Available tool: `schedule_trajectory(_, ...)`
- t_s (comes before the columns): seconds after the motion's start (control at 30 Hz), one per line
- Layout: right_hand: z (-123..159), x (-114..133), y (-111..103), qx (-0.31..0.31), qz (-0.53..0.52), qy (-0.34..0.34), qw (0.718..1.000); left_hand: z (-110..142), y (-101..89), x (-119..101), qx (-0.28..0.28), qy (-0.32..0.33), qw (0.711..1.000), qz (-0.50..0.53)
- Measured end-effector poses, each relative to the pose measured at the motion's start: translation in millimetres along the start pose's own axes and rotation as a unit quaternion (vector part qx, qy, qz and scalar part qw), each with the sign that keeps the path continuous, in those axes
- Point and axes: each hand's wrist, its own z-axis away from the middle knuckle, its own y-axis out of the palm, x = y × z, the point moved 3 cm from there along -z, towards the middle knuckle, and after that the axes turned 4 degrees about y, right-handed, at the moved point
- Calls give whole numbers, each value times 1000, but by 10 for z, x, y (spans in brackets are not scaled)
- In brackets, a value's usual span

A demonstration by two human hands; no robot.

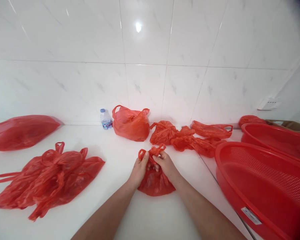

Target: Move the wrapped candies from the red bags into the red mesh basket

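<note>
In the middle of the white table a small red plastic bag [157, 186] bulges at its base, its contents hidden. My left hand [141, 168] is closed on the left side of the gathered neck, thumb on top. From the other side my right hand [166, 165] pinches the neck near a handle loop. Some fingertips of both hands show through or inside the thin plastic. Behind my hands stands a larger, filled red plastic bag [131, 124] with upright handles. Just right of it several crumpled red bags [185, 136] lie in a row.
A pile of red bags [52, 176] lies on the left, with a smooth red bag [22, 131] behind it. A water bottle [105, 120] stands against the tiled wall [145, 83]. At right are a red perforated basket [230, 163] and another red basket [250, 131] behind it.
</note>
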Motion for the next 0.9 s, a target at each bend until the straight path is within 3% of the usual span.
schedule_trajectory(0.1,52,23,4,67,-76,20,995,-42,-77,47,-37,-28,999,-10)
schedule_trajectory(0.27,38,5,-80,52,-24,24,998,-70,-103,68,-36,-18,999,8)
schedule_trajectory(0.43,2,-65,-99,-46,112,-2,993,-9,-76,33,-77,29,996,-41)
schedule_trajectory(0.53,-2,-75,-131,-119,203,-34,971,46,1,-9,-54,83,985,-141)
schedule_trajectory(0.6,-5,-70,-156,-135,213,-49,966,74,56,-12,-25,111,973,-203)
schedule_trajectory(0.7,-19,-73,-203,-119,154,-29,980,92,75,25,-13,129,960,-249)
schedule_trajectory(0.8,-40,-88,-246,-56,27,23,998,85,18,61,-37,155,942,-296)
schedule_trajectory(0.9,-68,-73,-323,-7,-100,28,995,88,-33,25,-40,252,900,-354)
